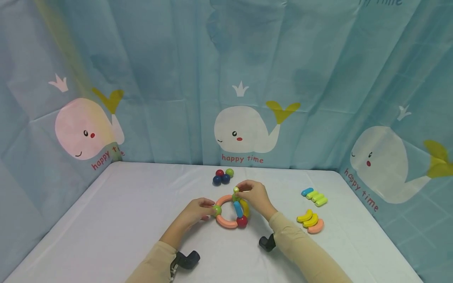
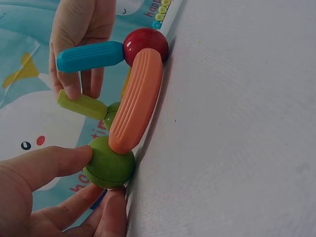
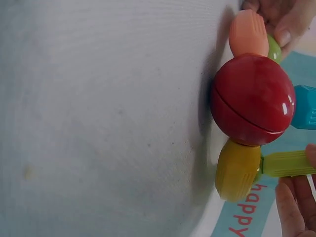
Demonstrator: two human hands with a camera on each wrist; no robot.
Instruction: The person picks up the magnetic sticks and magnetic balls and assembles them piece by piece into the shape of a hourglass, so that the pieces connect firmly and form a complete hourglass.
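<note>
A ring of curved rods and balls lies on the table. My left hand [image 1: 194,213] pinches its left green ball [image 2: 109,163] between thumb and fingers. My right hand [image 1: 257,196] holds a yellow-green rod [image 2: 84,104] that stands up from the ring's far green ball, which is mostly hidden in the left wrist view. A red ball [image 3: 253,99] forms the near right corner, with a blue rod [image 1: 238,209] sticking up from it. Two orange curved rods [image 1: 226,223] and a yellow curved rod [image 3: 238,170] link the balls.
Loose red, green and dark blue balls [image 1: 225,179] sit behind the ring. At the right lie several short rods [image 1: 317,197], one blue and the others yellow-green. Nearer are yellow curved rods [image 1: 310,220] and an orange one [image 1: 316,226]. A whale-print curtain [image 1: 170,118] borders the white table [image 1: 116,228].
</note>
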